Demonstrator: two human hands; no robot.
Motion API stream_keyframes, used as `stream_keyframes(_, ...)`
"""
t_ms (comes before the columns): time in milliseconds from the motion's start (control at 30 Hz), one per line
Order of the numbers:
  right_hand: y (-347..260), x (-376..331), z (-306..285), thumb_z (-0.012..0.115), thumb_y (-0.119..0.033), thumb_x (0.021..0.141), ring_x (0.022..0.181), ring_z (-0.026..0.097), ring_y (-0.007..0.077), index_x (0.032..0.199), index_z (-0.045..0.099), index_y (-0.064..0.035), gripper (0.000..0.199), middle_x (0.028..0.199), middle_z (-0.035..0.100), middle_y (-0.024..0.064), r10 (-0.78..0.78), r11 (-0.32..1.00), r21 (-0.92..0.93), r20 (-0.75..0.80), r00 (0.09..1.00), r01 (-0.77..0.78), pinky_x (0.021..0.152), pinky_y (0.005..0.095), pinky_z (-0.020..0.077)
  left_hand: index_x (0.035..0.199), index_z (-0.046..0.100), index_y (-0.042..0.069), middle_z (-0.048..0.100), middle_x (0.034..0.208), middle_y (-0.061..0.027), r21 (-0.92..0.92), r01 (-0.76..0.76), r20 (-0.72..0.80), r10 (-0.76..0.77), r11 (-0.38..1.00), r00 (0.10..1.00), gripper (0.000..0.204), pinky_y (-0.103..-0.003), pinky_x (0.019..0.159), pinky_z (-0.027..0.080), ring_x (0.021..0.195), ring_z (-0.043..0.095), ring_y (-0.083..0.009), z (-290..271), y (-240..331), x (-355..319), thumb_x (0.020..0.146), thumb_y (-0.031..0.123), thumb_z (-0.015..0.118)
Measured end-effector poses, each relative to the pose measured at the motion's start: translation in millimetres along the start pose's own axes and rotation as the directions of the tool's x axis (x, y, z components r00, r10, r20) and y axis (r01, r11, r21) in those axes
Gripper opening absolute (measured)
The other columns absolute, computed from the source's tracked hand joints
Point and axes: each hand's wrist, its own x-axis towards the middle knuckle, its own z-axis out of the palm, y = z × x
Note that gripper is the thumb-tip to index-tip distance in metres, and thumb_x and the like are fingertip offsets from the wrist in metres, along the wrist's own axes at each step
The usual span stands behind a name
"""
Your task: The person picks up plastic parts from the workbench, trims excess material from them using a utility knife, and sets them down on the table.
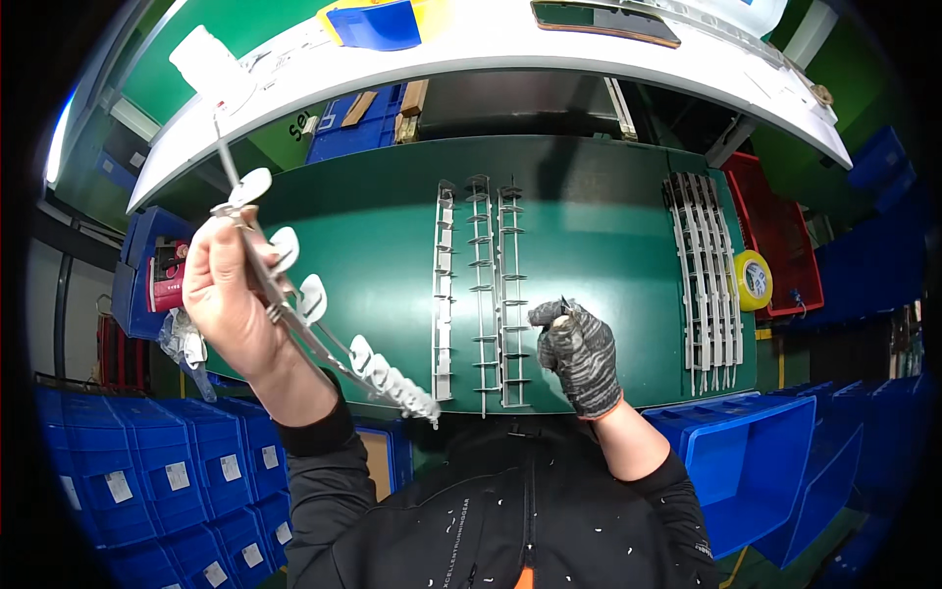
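My bare left hand (232,285) is raised at the left, its fingers wrapped round a long thin metal strip (312,339) with white oval tabs along it. The strip slants from the upper left down to the table's front edge. My right hand (581,358), in a grey-black knitted glove, is closed over the table. Something small and dark shows at its fingertips, too small to name. Just left of it lie three slotted strips with crosswise tabs: a left strip (444,294), a middle strip (481,275) and a right strip (510,294).
Several similar strips (705,285) lie side by side at the right of the green table (608,236). Beside them are a yellow tape roll (753,280) and a red crate (775,236). A white shelf (471,54) carrying a phone (605,24) crosses the back. Blue bins (751,461) stand in front.
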Motion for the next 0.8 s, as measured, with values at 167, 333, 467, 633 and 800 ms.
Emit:
stream_keyframes(167, 14.4, -0.5, 17.6, 0.056, -0.027, 0.083, 0.062, 0.054, 0.0298, 0.079, 0.061, -0.0027, 0.025, 0.067, 0.056, 0.0133, -0.317, 0.881, -0.317, 0.152, 0.936, 0.350, 0.058, 0.0375, 0.0431, 0.079, 0.061, 0.000, 0.059, 0.061, -0.0029, 0.432, 0.474, 0.241, -0.605, 0.767, 0.759, 0.019, -0.018, 0.041, 0.040, 0.046, 0.052, -0.0059, 19.5, -46.8, -57.1, 0.083, 0.018, 0.060)
stream_keyframes(333, 19.3, -11.9, 28.7, 0.056, -0.027, 0.082, 0.063, 0.055, 0.0318, 0.079, 0.061, -0.0047, 0.023, 0.067, 0.055, 0.0138, -0.277, 0.830, -0.458, 0.159, 0.948, 0.319, 0.057, 0.0397, 0.0422, 0.086, 0.064, -0.001, 0.058, 0.064, -0.0031, 0.359, 0.793, 0.299, -0.865, 0.493, 0.403, 0.020, -0.018, 0.045, 0.043, 0.050, 0.055, -0.0075, 6.0, -89.8, -116.5, 0.082, 0.019, 0.061)
stream_keyframes(467, 25.0, -18.6, 27.6, 0.053, -0.032, 0.083, 0.062, 0.055, 0.0300, 0.079, 0.062, -0.0053, 0.028, 0.065, 0.055, 0.0138, -0.164, 0.832, -0.502, 0.180, 0.970, 0.234, 0.056, 0.0401, 0.0416, 0.080, 0.062, -0.003, 0.058, 0.059, -0.0034, 0.308, 0.828, 0.332, -0.869, 0.468, 0.368, 0.020, -0.018, 0.044, 0.042, 0.046, 0.053, -0.0071, 8.5, -94.1, -128.1, 0.083, 0.017, 0.059)
stream_keyframes(633, 32.9, -19.0, 26.0, 0.057, -0.026, 0.082, 0.058, 0.057, 0.0243, 0.082, 0.063, -0.0040, 0.023, 0.065, 0.057, 0.0125, -0.148, 0.836, -0.507, 0.162, 0.976, 0.211, 0.054, 0.0350, 0.0427, 0.081, 0.062, -0.003, 0.058, 0.058, -0.0040, 0.269, 0.850, 0.397, -0.856, 0.452, 0.330, 0.022, -0.018, 0.043, 0.044, 0.045, 0.054, -0.0074, 9.5, -91.3, -129.5, 0.082, 0.019, 0.060)
stream_keyframes(800, 34.6, -18.0, 23.1, 0.058, -0.019, 0.082, 0.055, 0.058, 0.0202, 0.085, 0.064, -0.0032, 0.018, 0.065, 0.059, 0.0109, -0.109, 0.854, -0.488, 0.170, 0.979, 0.179, 0.053, 0.0312, 0.0440, 0.082, 0.063, -0.003, 0.059, 0.059, -0.0041, 0.278, 0.864, 0.416, -0.863, 0.419, 0.285, 0.021, -0.018, 0.041, 0.044, 0.045, 0.055, -0.0074, 9.6, -92.3, -129.1, 0.082, 0.018, 0.060)
